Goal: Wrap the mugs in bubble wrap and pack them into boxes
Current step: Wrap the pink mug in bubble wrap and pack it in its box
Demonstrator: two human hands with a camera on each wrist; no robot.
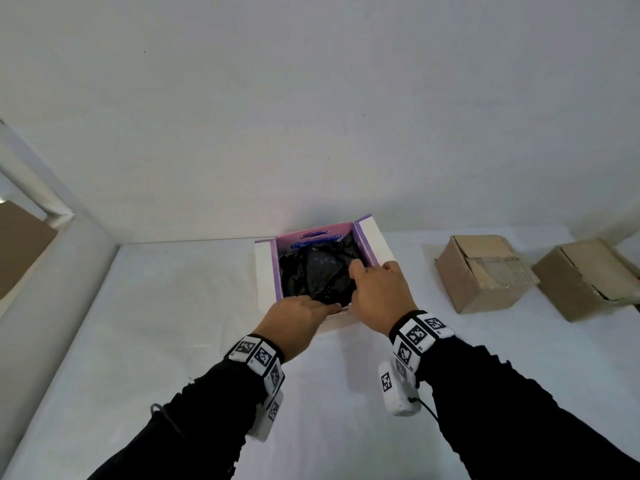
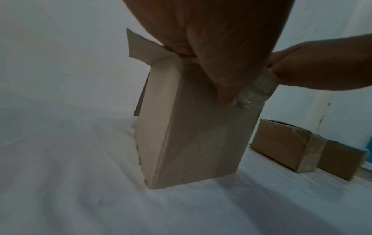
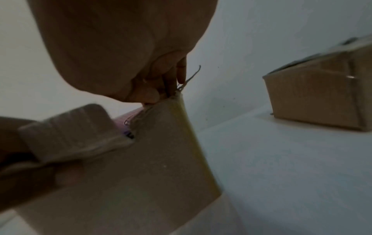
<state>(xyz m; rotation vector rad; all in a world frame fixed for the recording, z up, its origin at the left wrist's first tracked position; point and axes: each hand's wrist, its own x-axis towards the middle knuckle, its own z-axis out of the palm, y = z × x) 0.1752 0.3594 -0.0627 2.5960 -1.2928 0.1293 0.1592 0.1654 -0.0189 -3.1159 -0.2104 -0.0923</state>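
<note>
An open box [image 1: 266, 271] with white outsides and purple inner flaps stands on the white table. A bundle in black wrap [image 1: 311, 275] fills it; no mug shows. My left hand [image 1: 322, 310] grips the box's near wall. In the left wrist view the thumb presses the tan front face [image 2: 191, 135] and the fingers curl over the rim. My right hand [image 1: 372, 271] holds the near right corner, thumb inside over the black bundle and fingers on the right flap. The right wrist view has those fingers [image 3: 167, 85] hooked over the rim of the box [image 3: 151, 167].
Two closed, taped brown cardboard boxes [image 1: 481, 271] [image 1: 585, 278] sit on the table to the right. A white wall rises just behind the open box. A brown board [image 1: 20, 244] leans at the far left beyond a wall corner.
</note>
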